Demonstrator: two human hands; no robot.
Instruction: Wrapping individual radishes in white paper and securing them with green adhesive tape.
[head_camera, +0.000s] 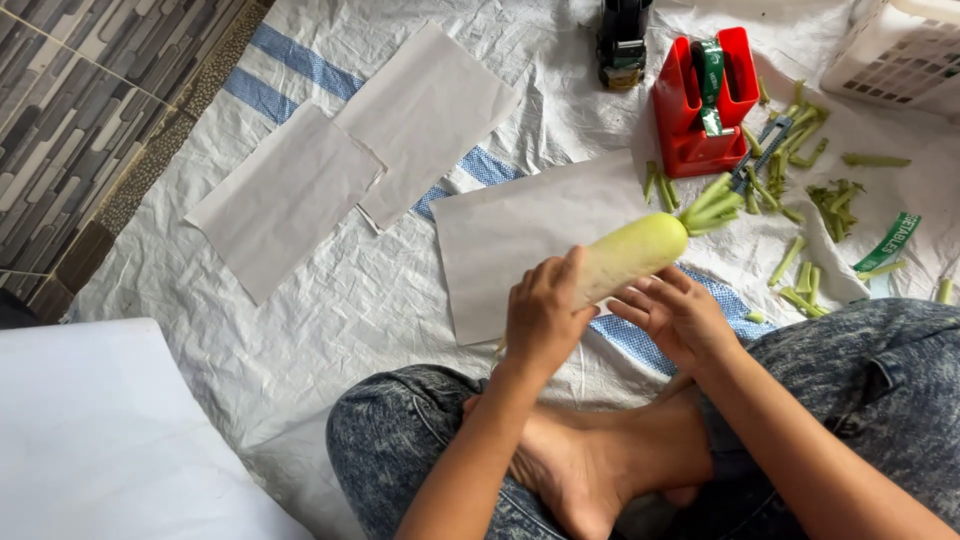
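L hand (543, 312) was wrapped round the lower end of a pale green daikon radish (630, 255), gripping it. R hand (678, 312) lay open, fingers spread, touching radish's underside. Radish was tilted, w/ trimmed stalk end up-right, above a white paper sheet (510, 235). Red tape dispenser (702, 100) stood beyond; cut green stalks (800, 150) scattered near it. Two more paper sheets (330, 170) lay further left.
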